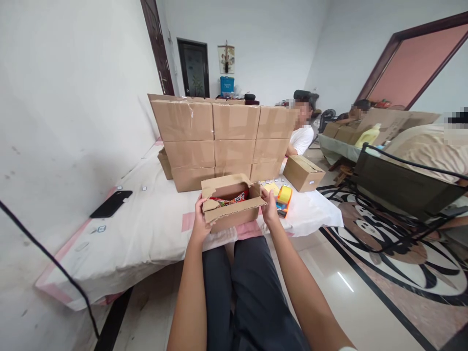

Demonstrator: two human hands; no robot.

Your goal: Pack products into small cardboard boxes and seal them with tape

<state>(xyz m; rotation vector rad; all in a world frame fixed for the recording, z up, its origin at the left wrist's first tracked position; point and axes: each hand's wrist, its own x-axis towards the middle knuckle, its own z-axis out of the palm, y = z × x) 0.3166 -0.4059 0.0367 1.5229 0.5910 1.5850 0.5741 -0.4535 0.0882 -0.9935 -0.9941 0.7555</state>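
Left hand (201,222) and right hand (269,208), fingers (199,206) gripping the open box (234,222), could rip its ragged flaps (234,211) by tugging.

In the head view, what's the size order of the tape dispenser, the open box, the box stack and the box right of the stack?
Largest to smallest, as they look:
box stack
open box
box right of the stack
tape dispenser

Plain brown box (236,219) between the hands (269,209), red packet (240,197) inside; yellow-and-orange tape dispenser (284,196) just right of them; beneath, white counter cloth (153,229) patched pink.
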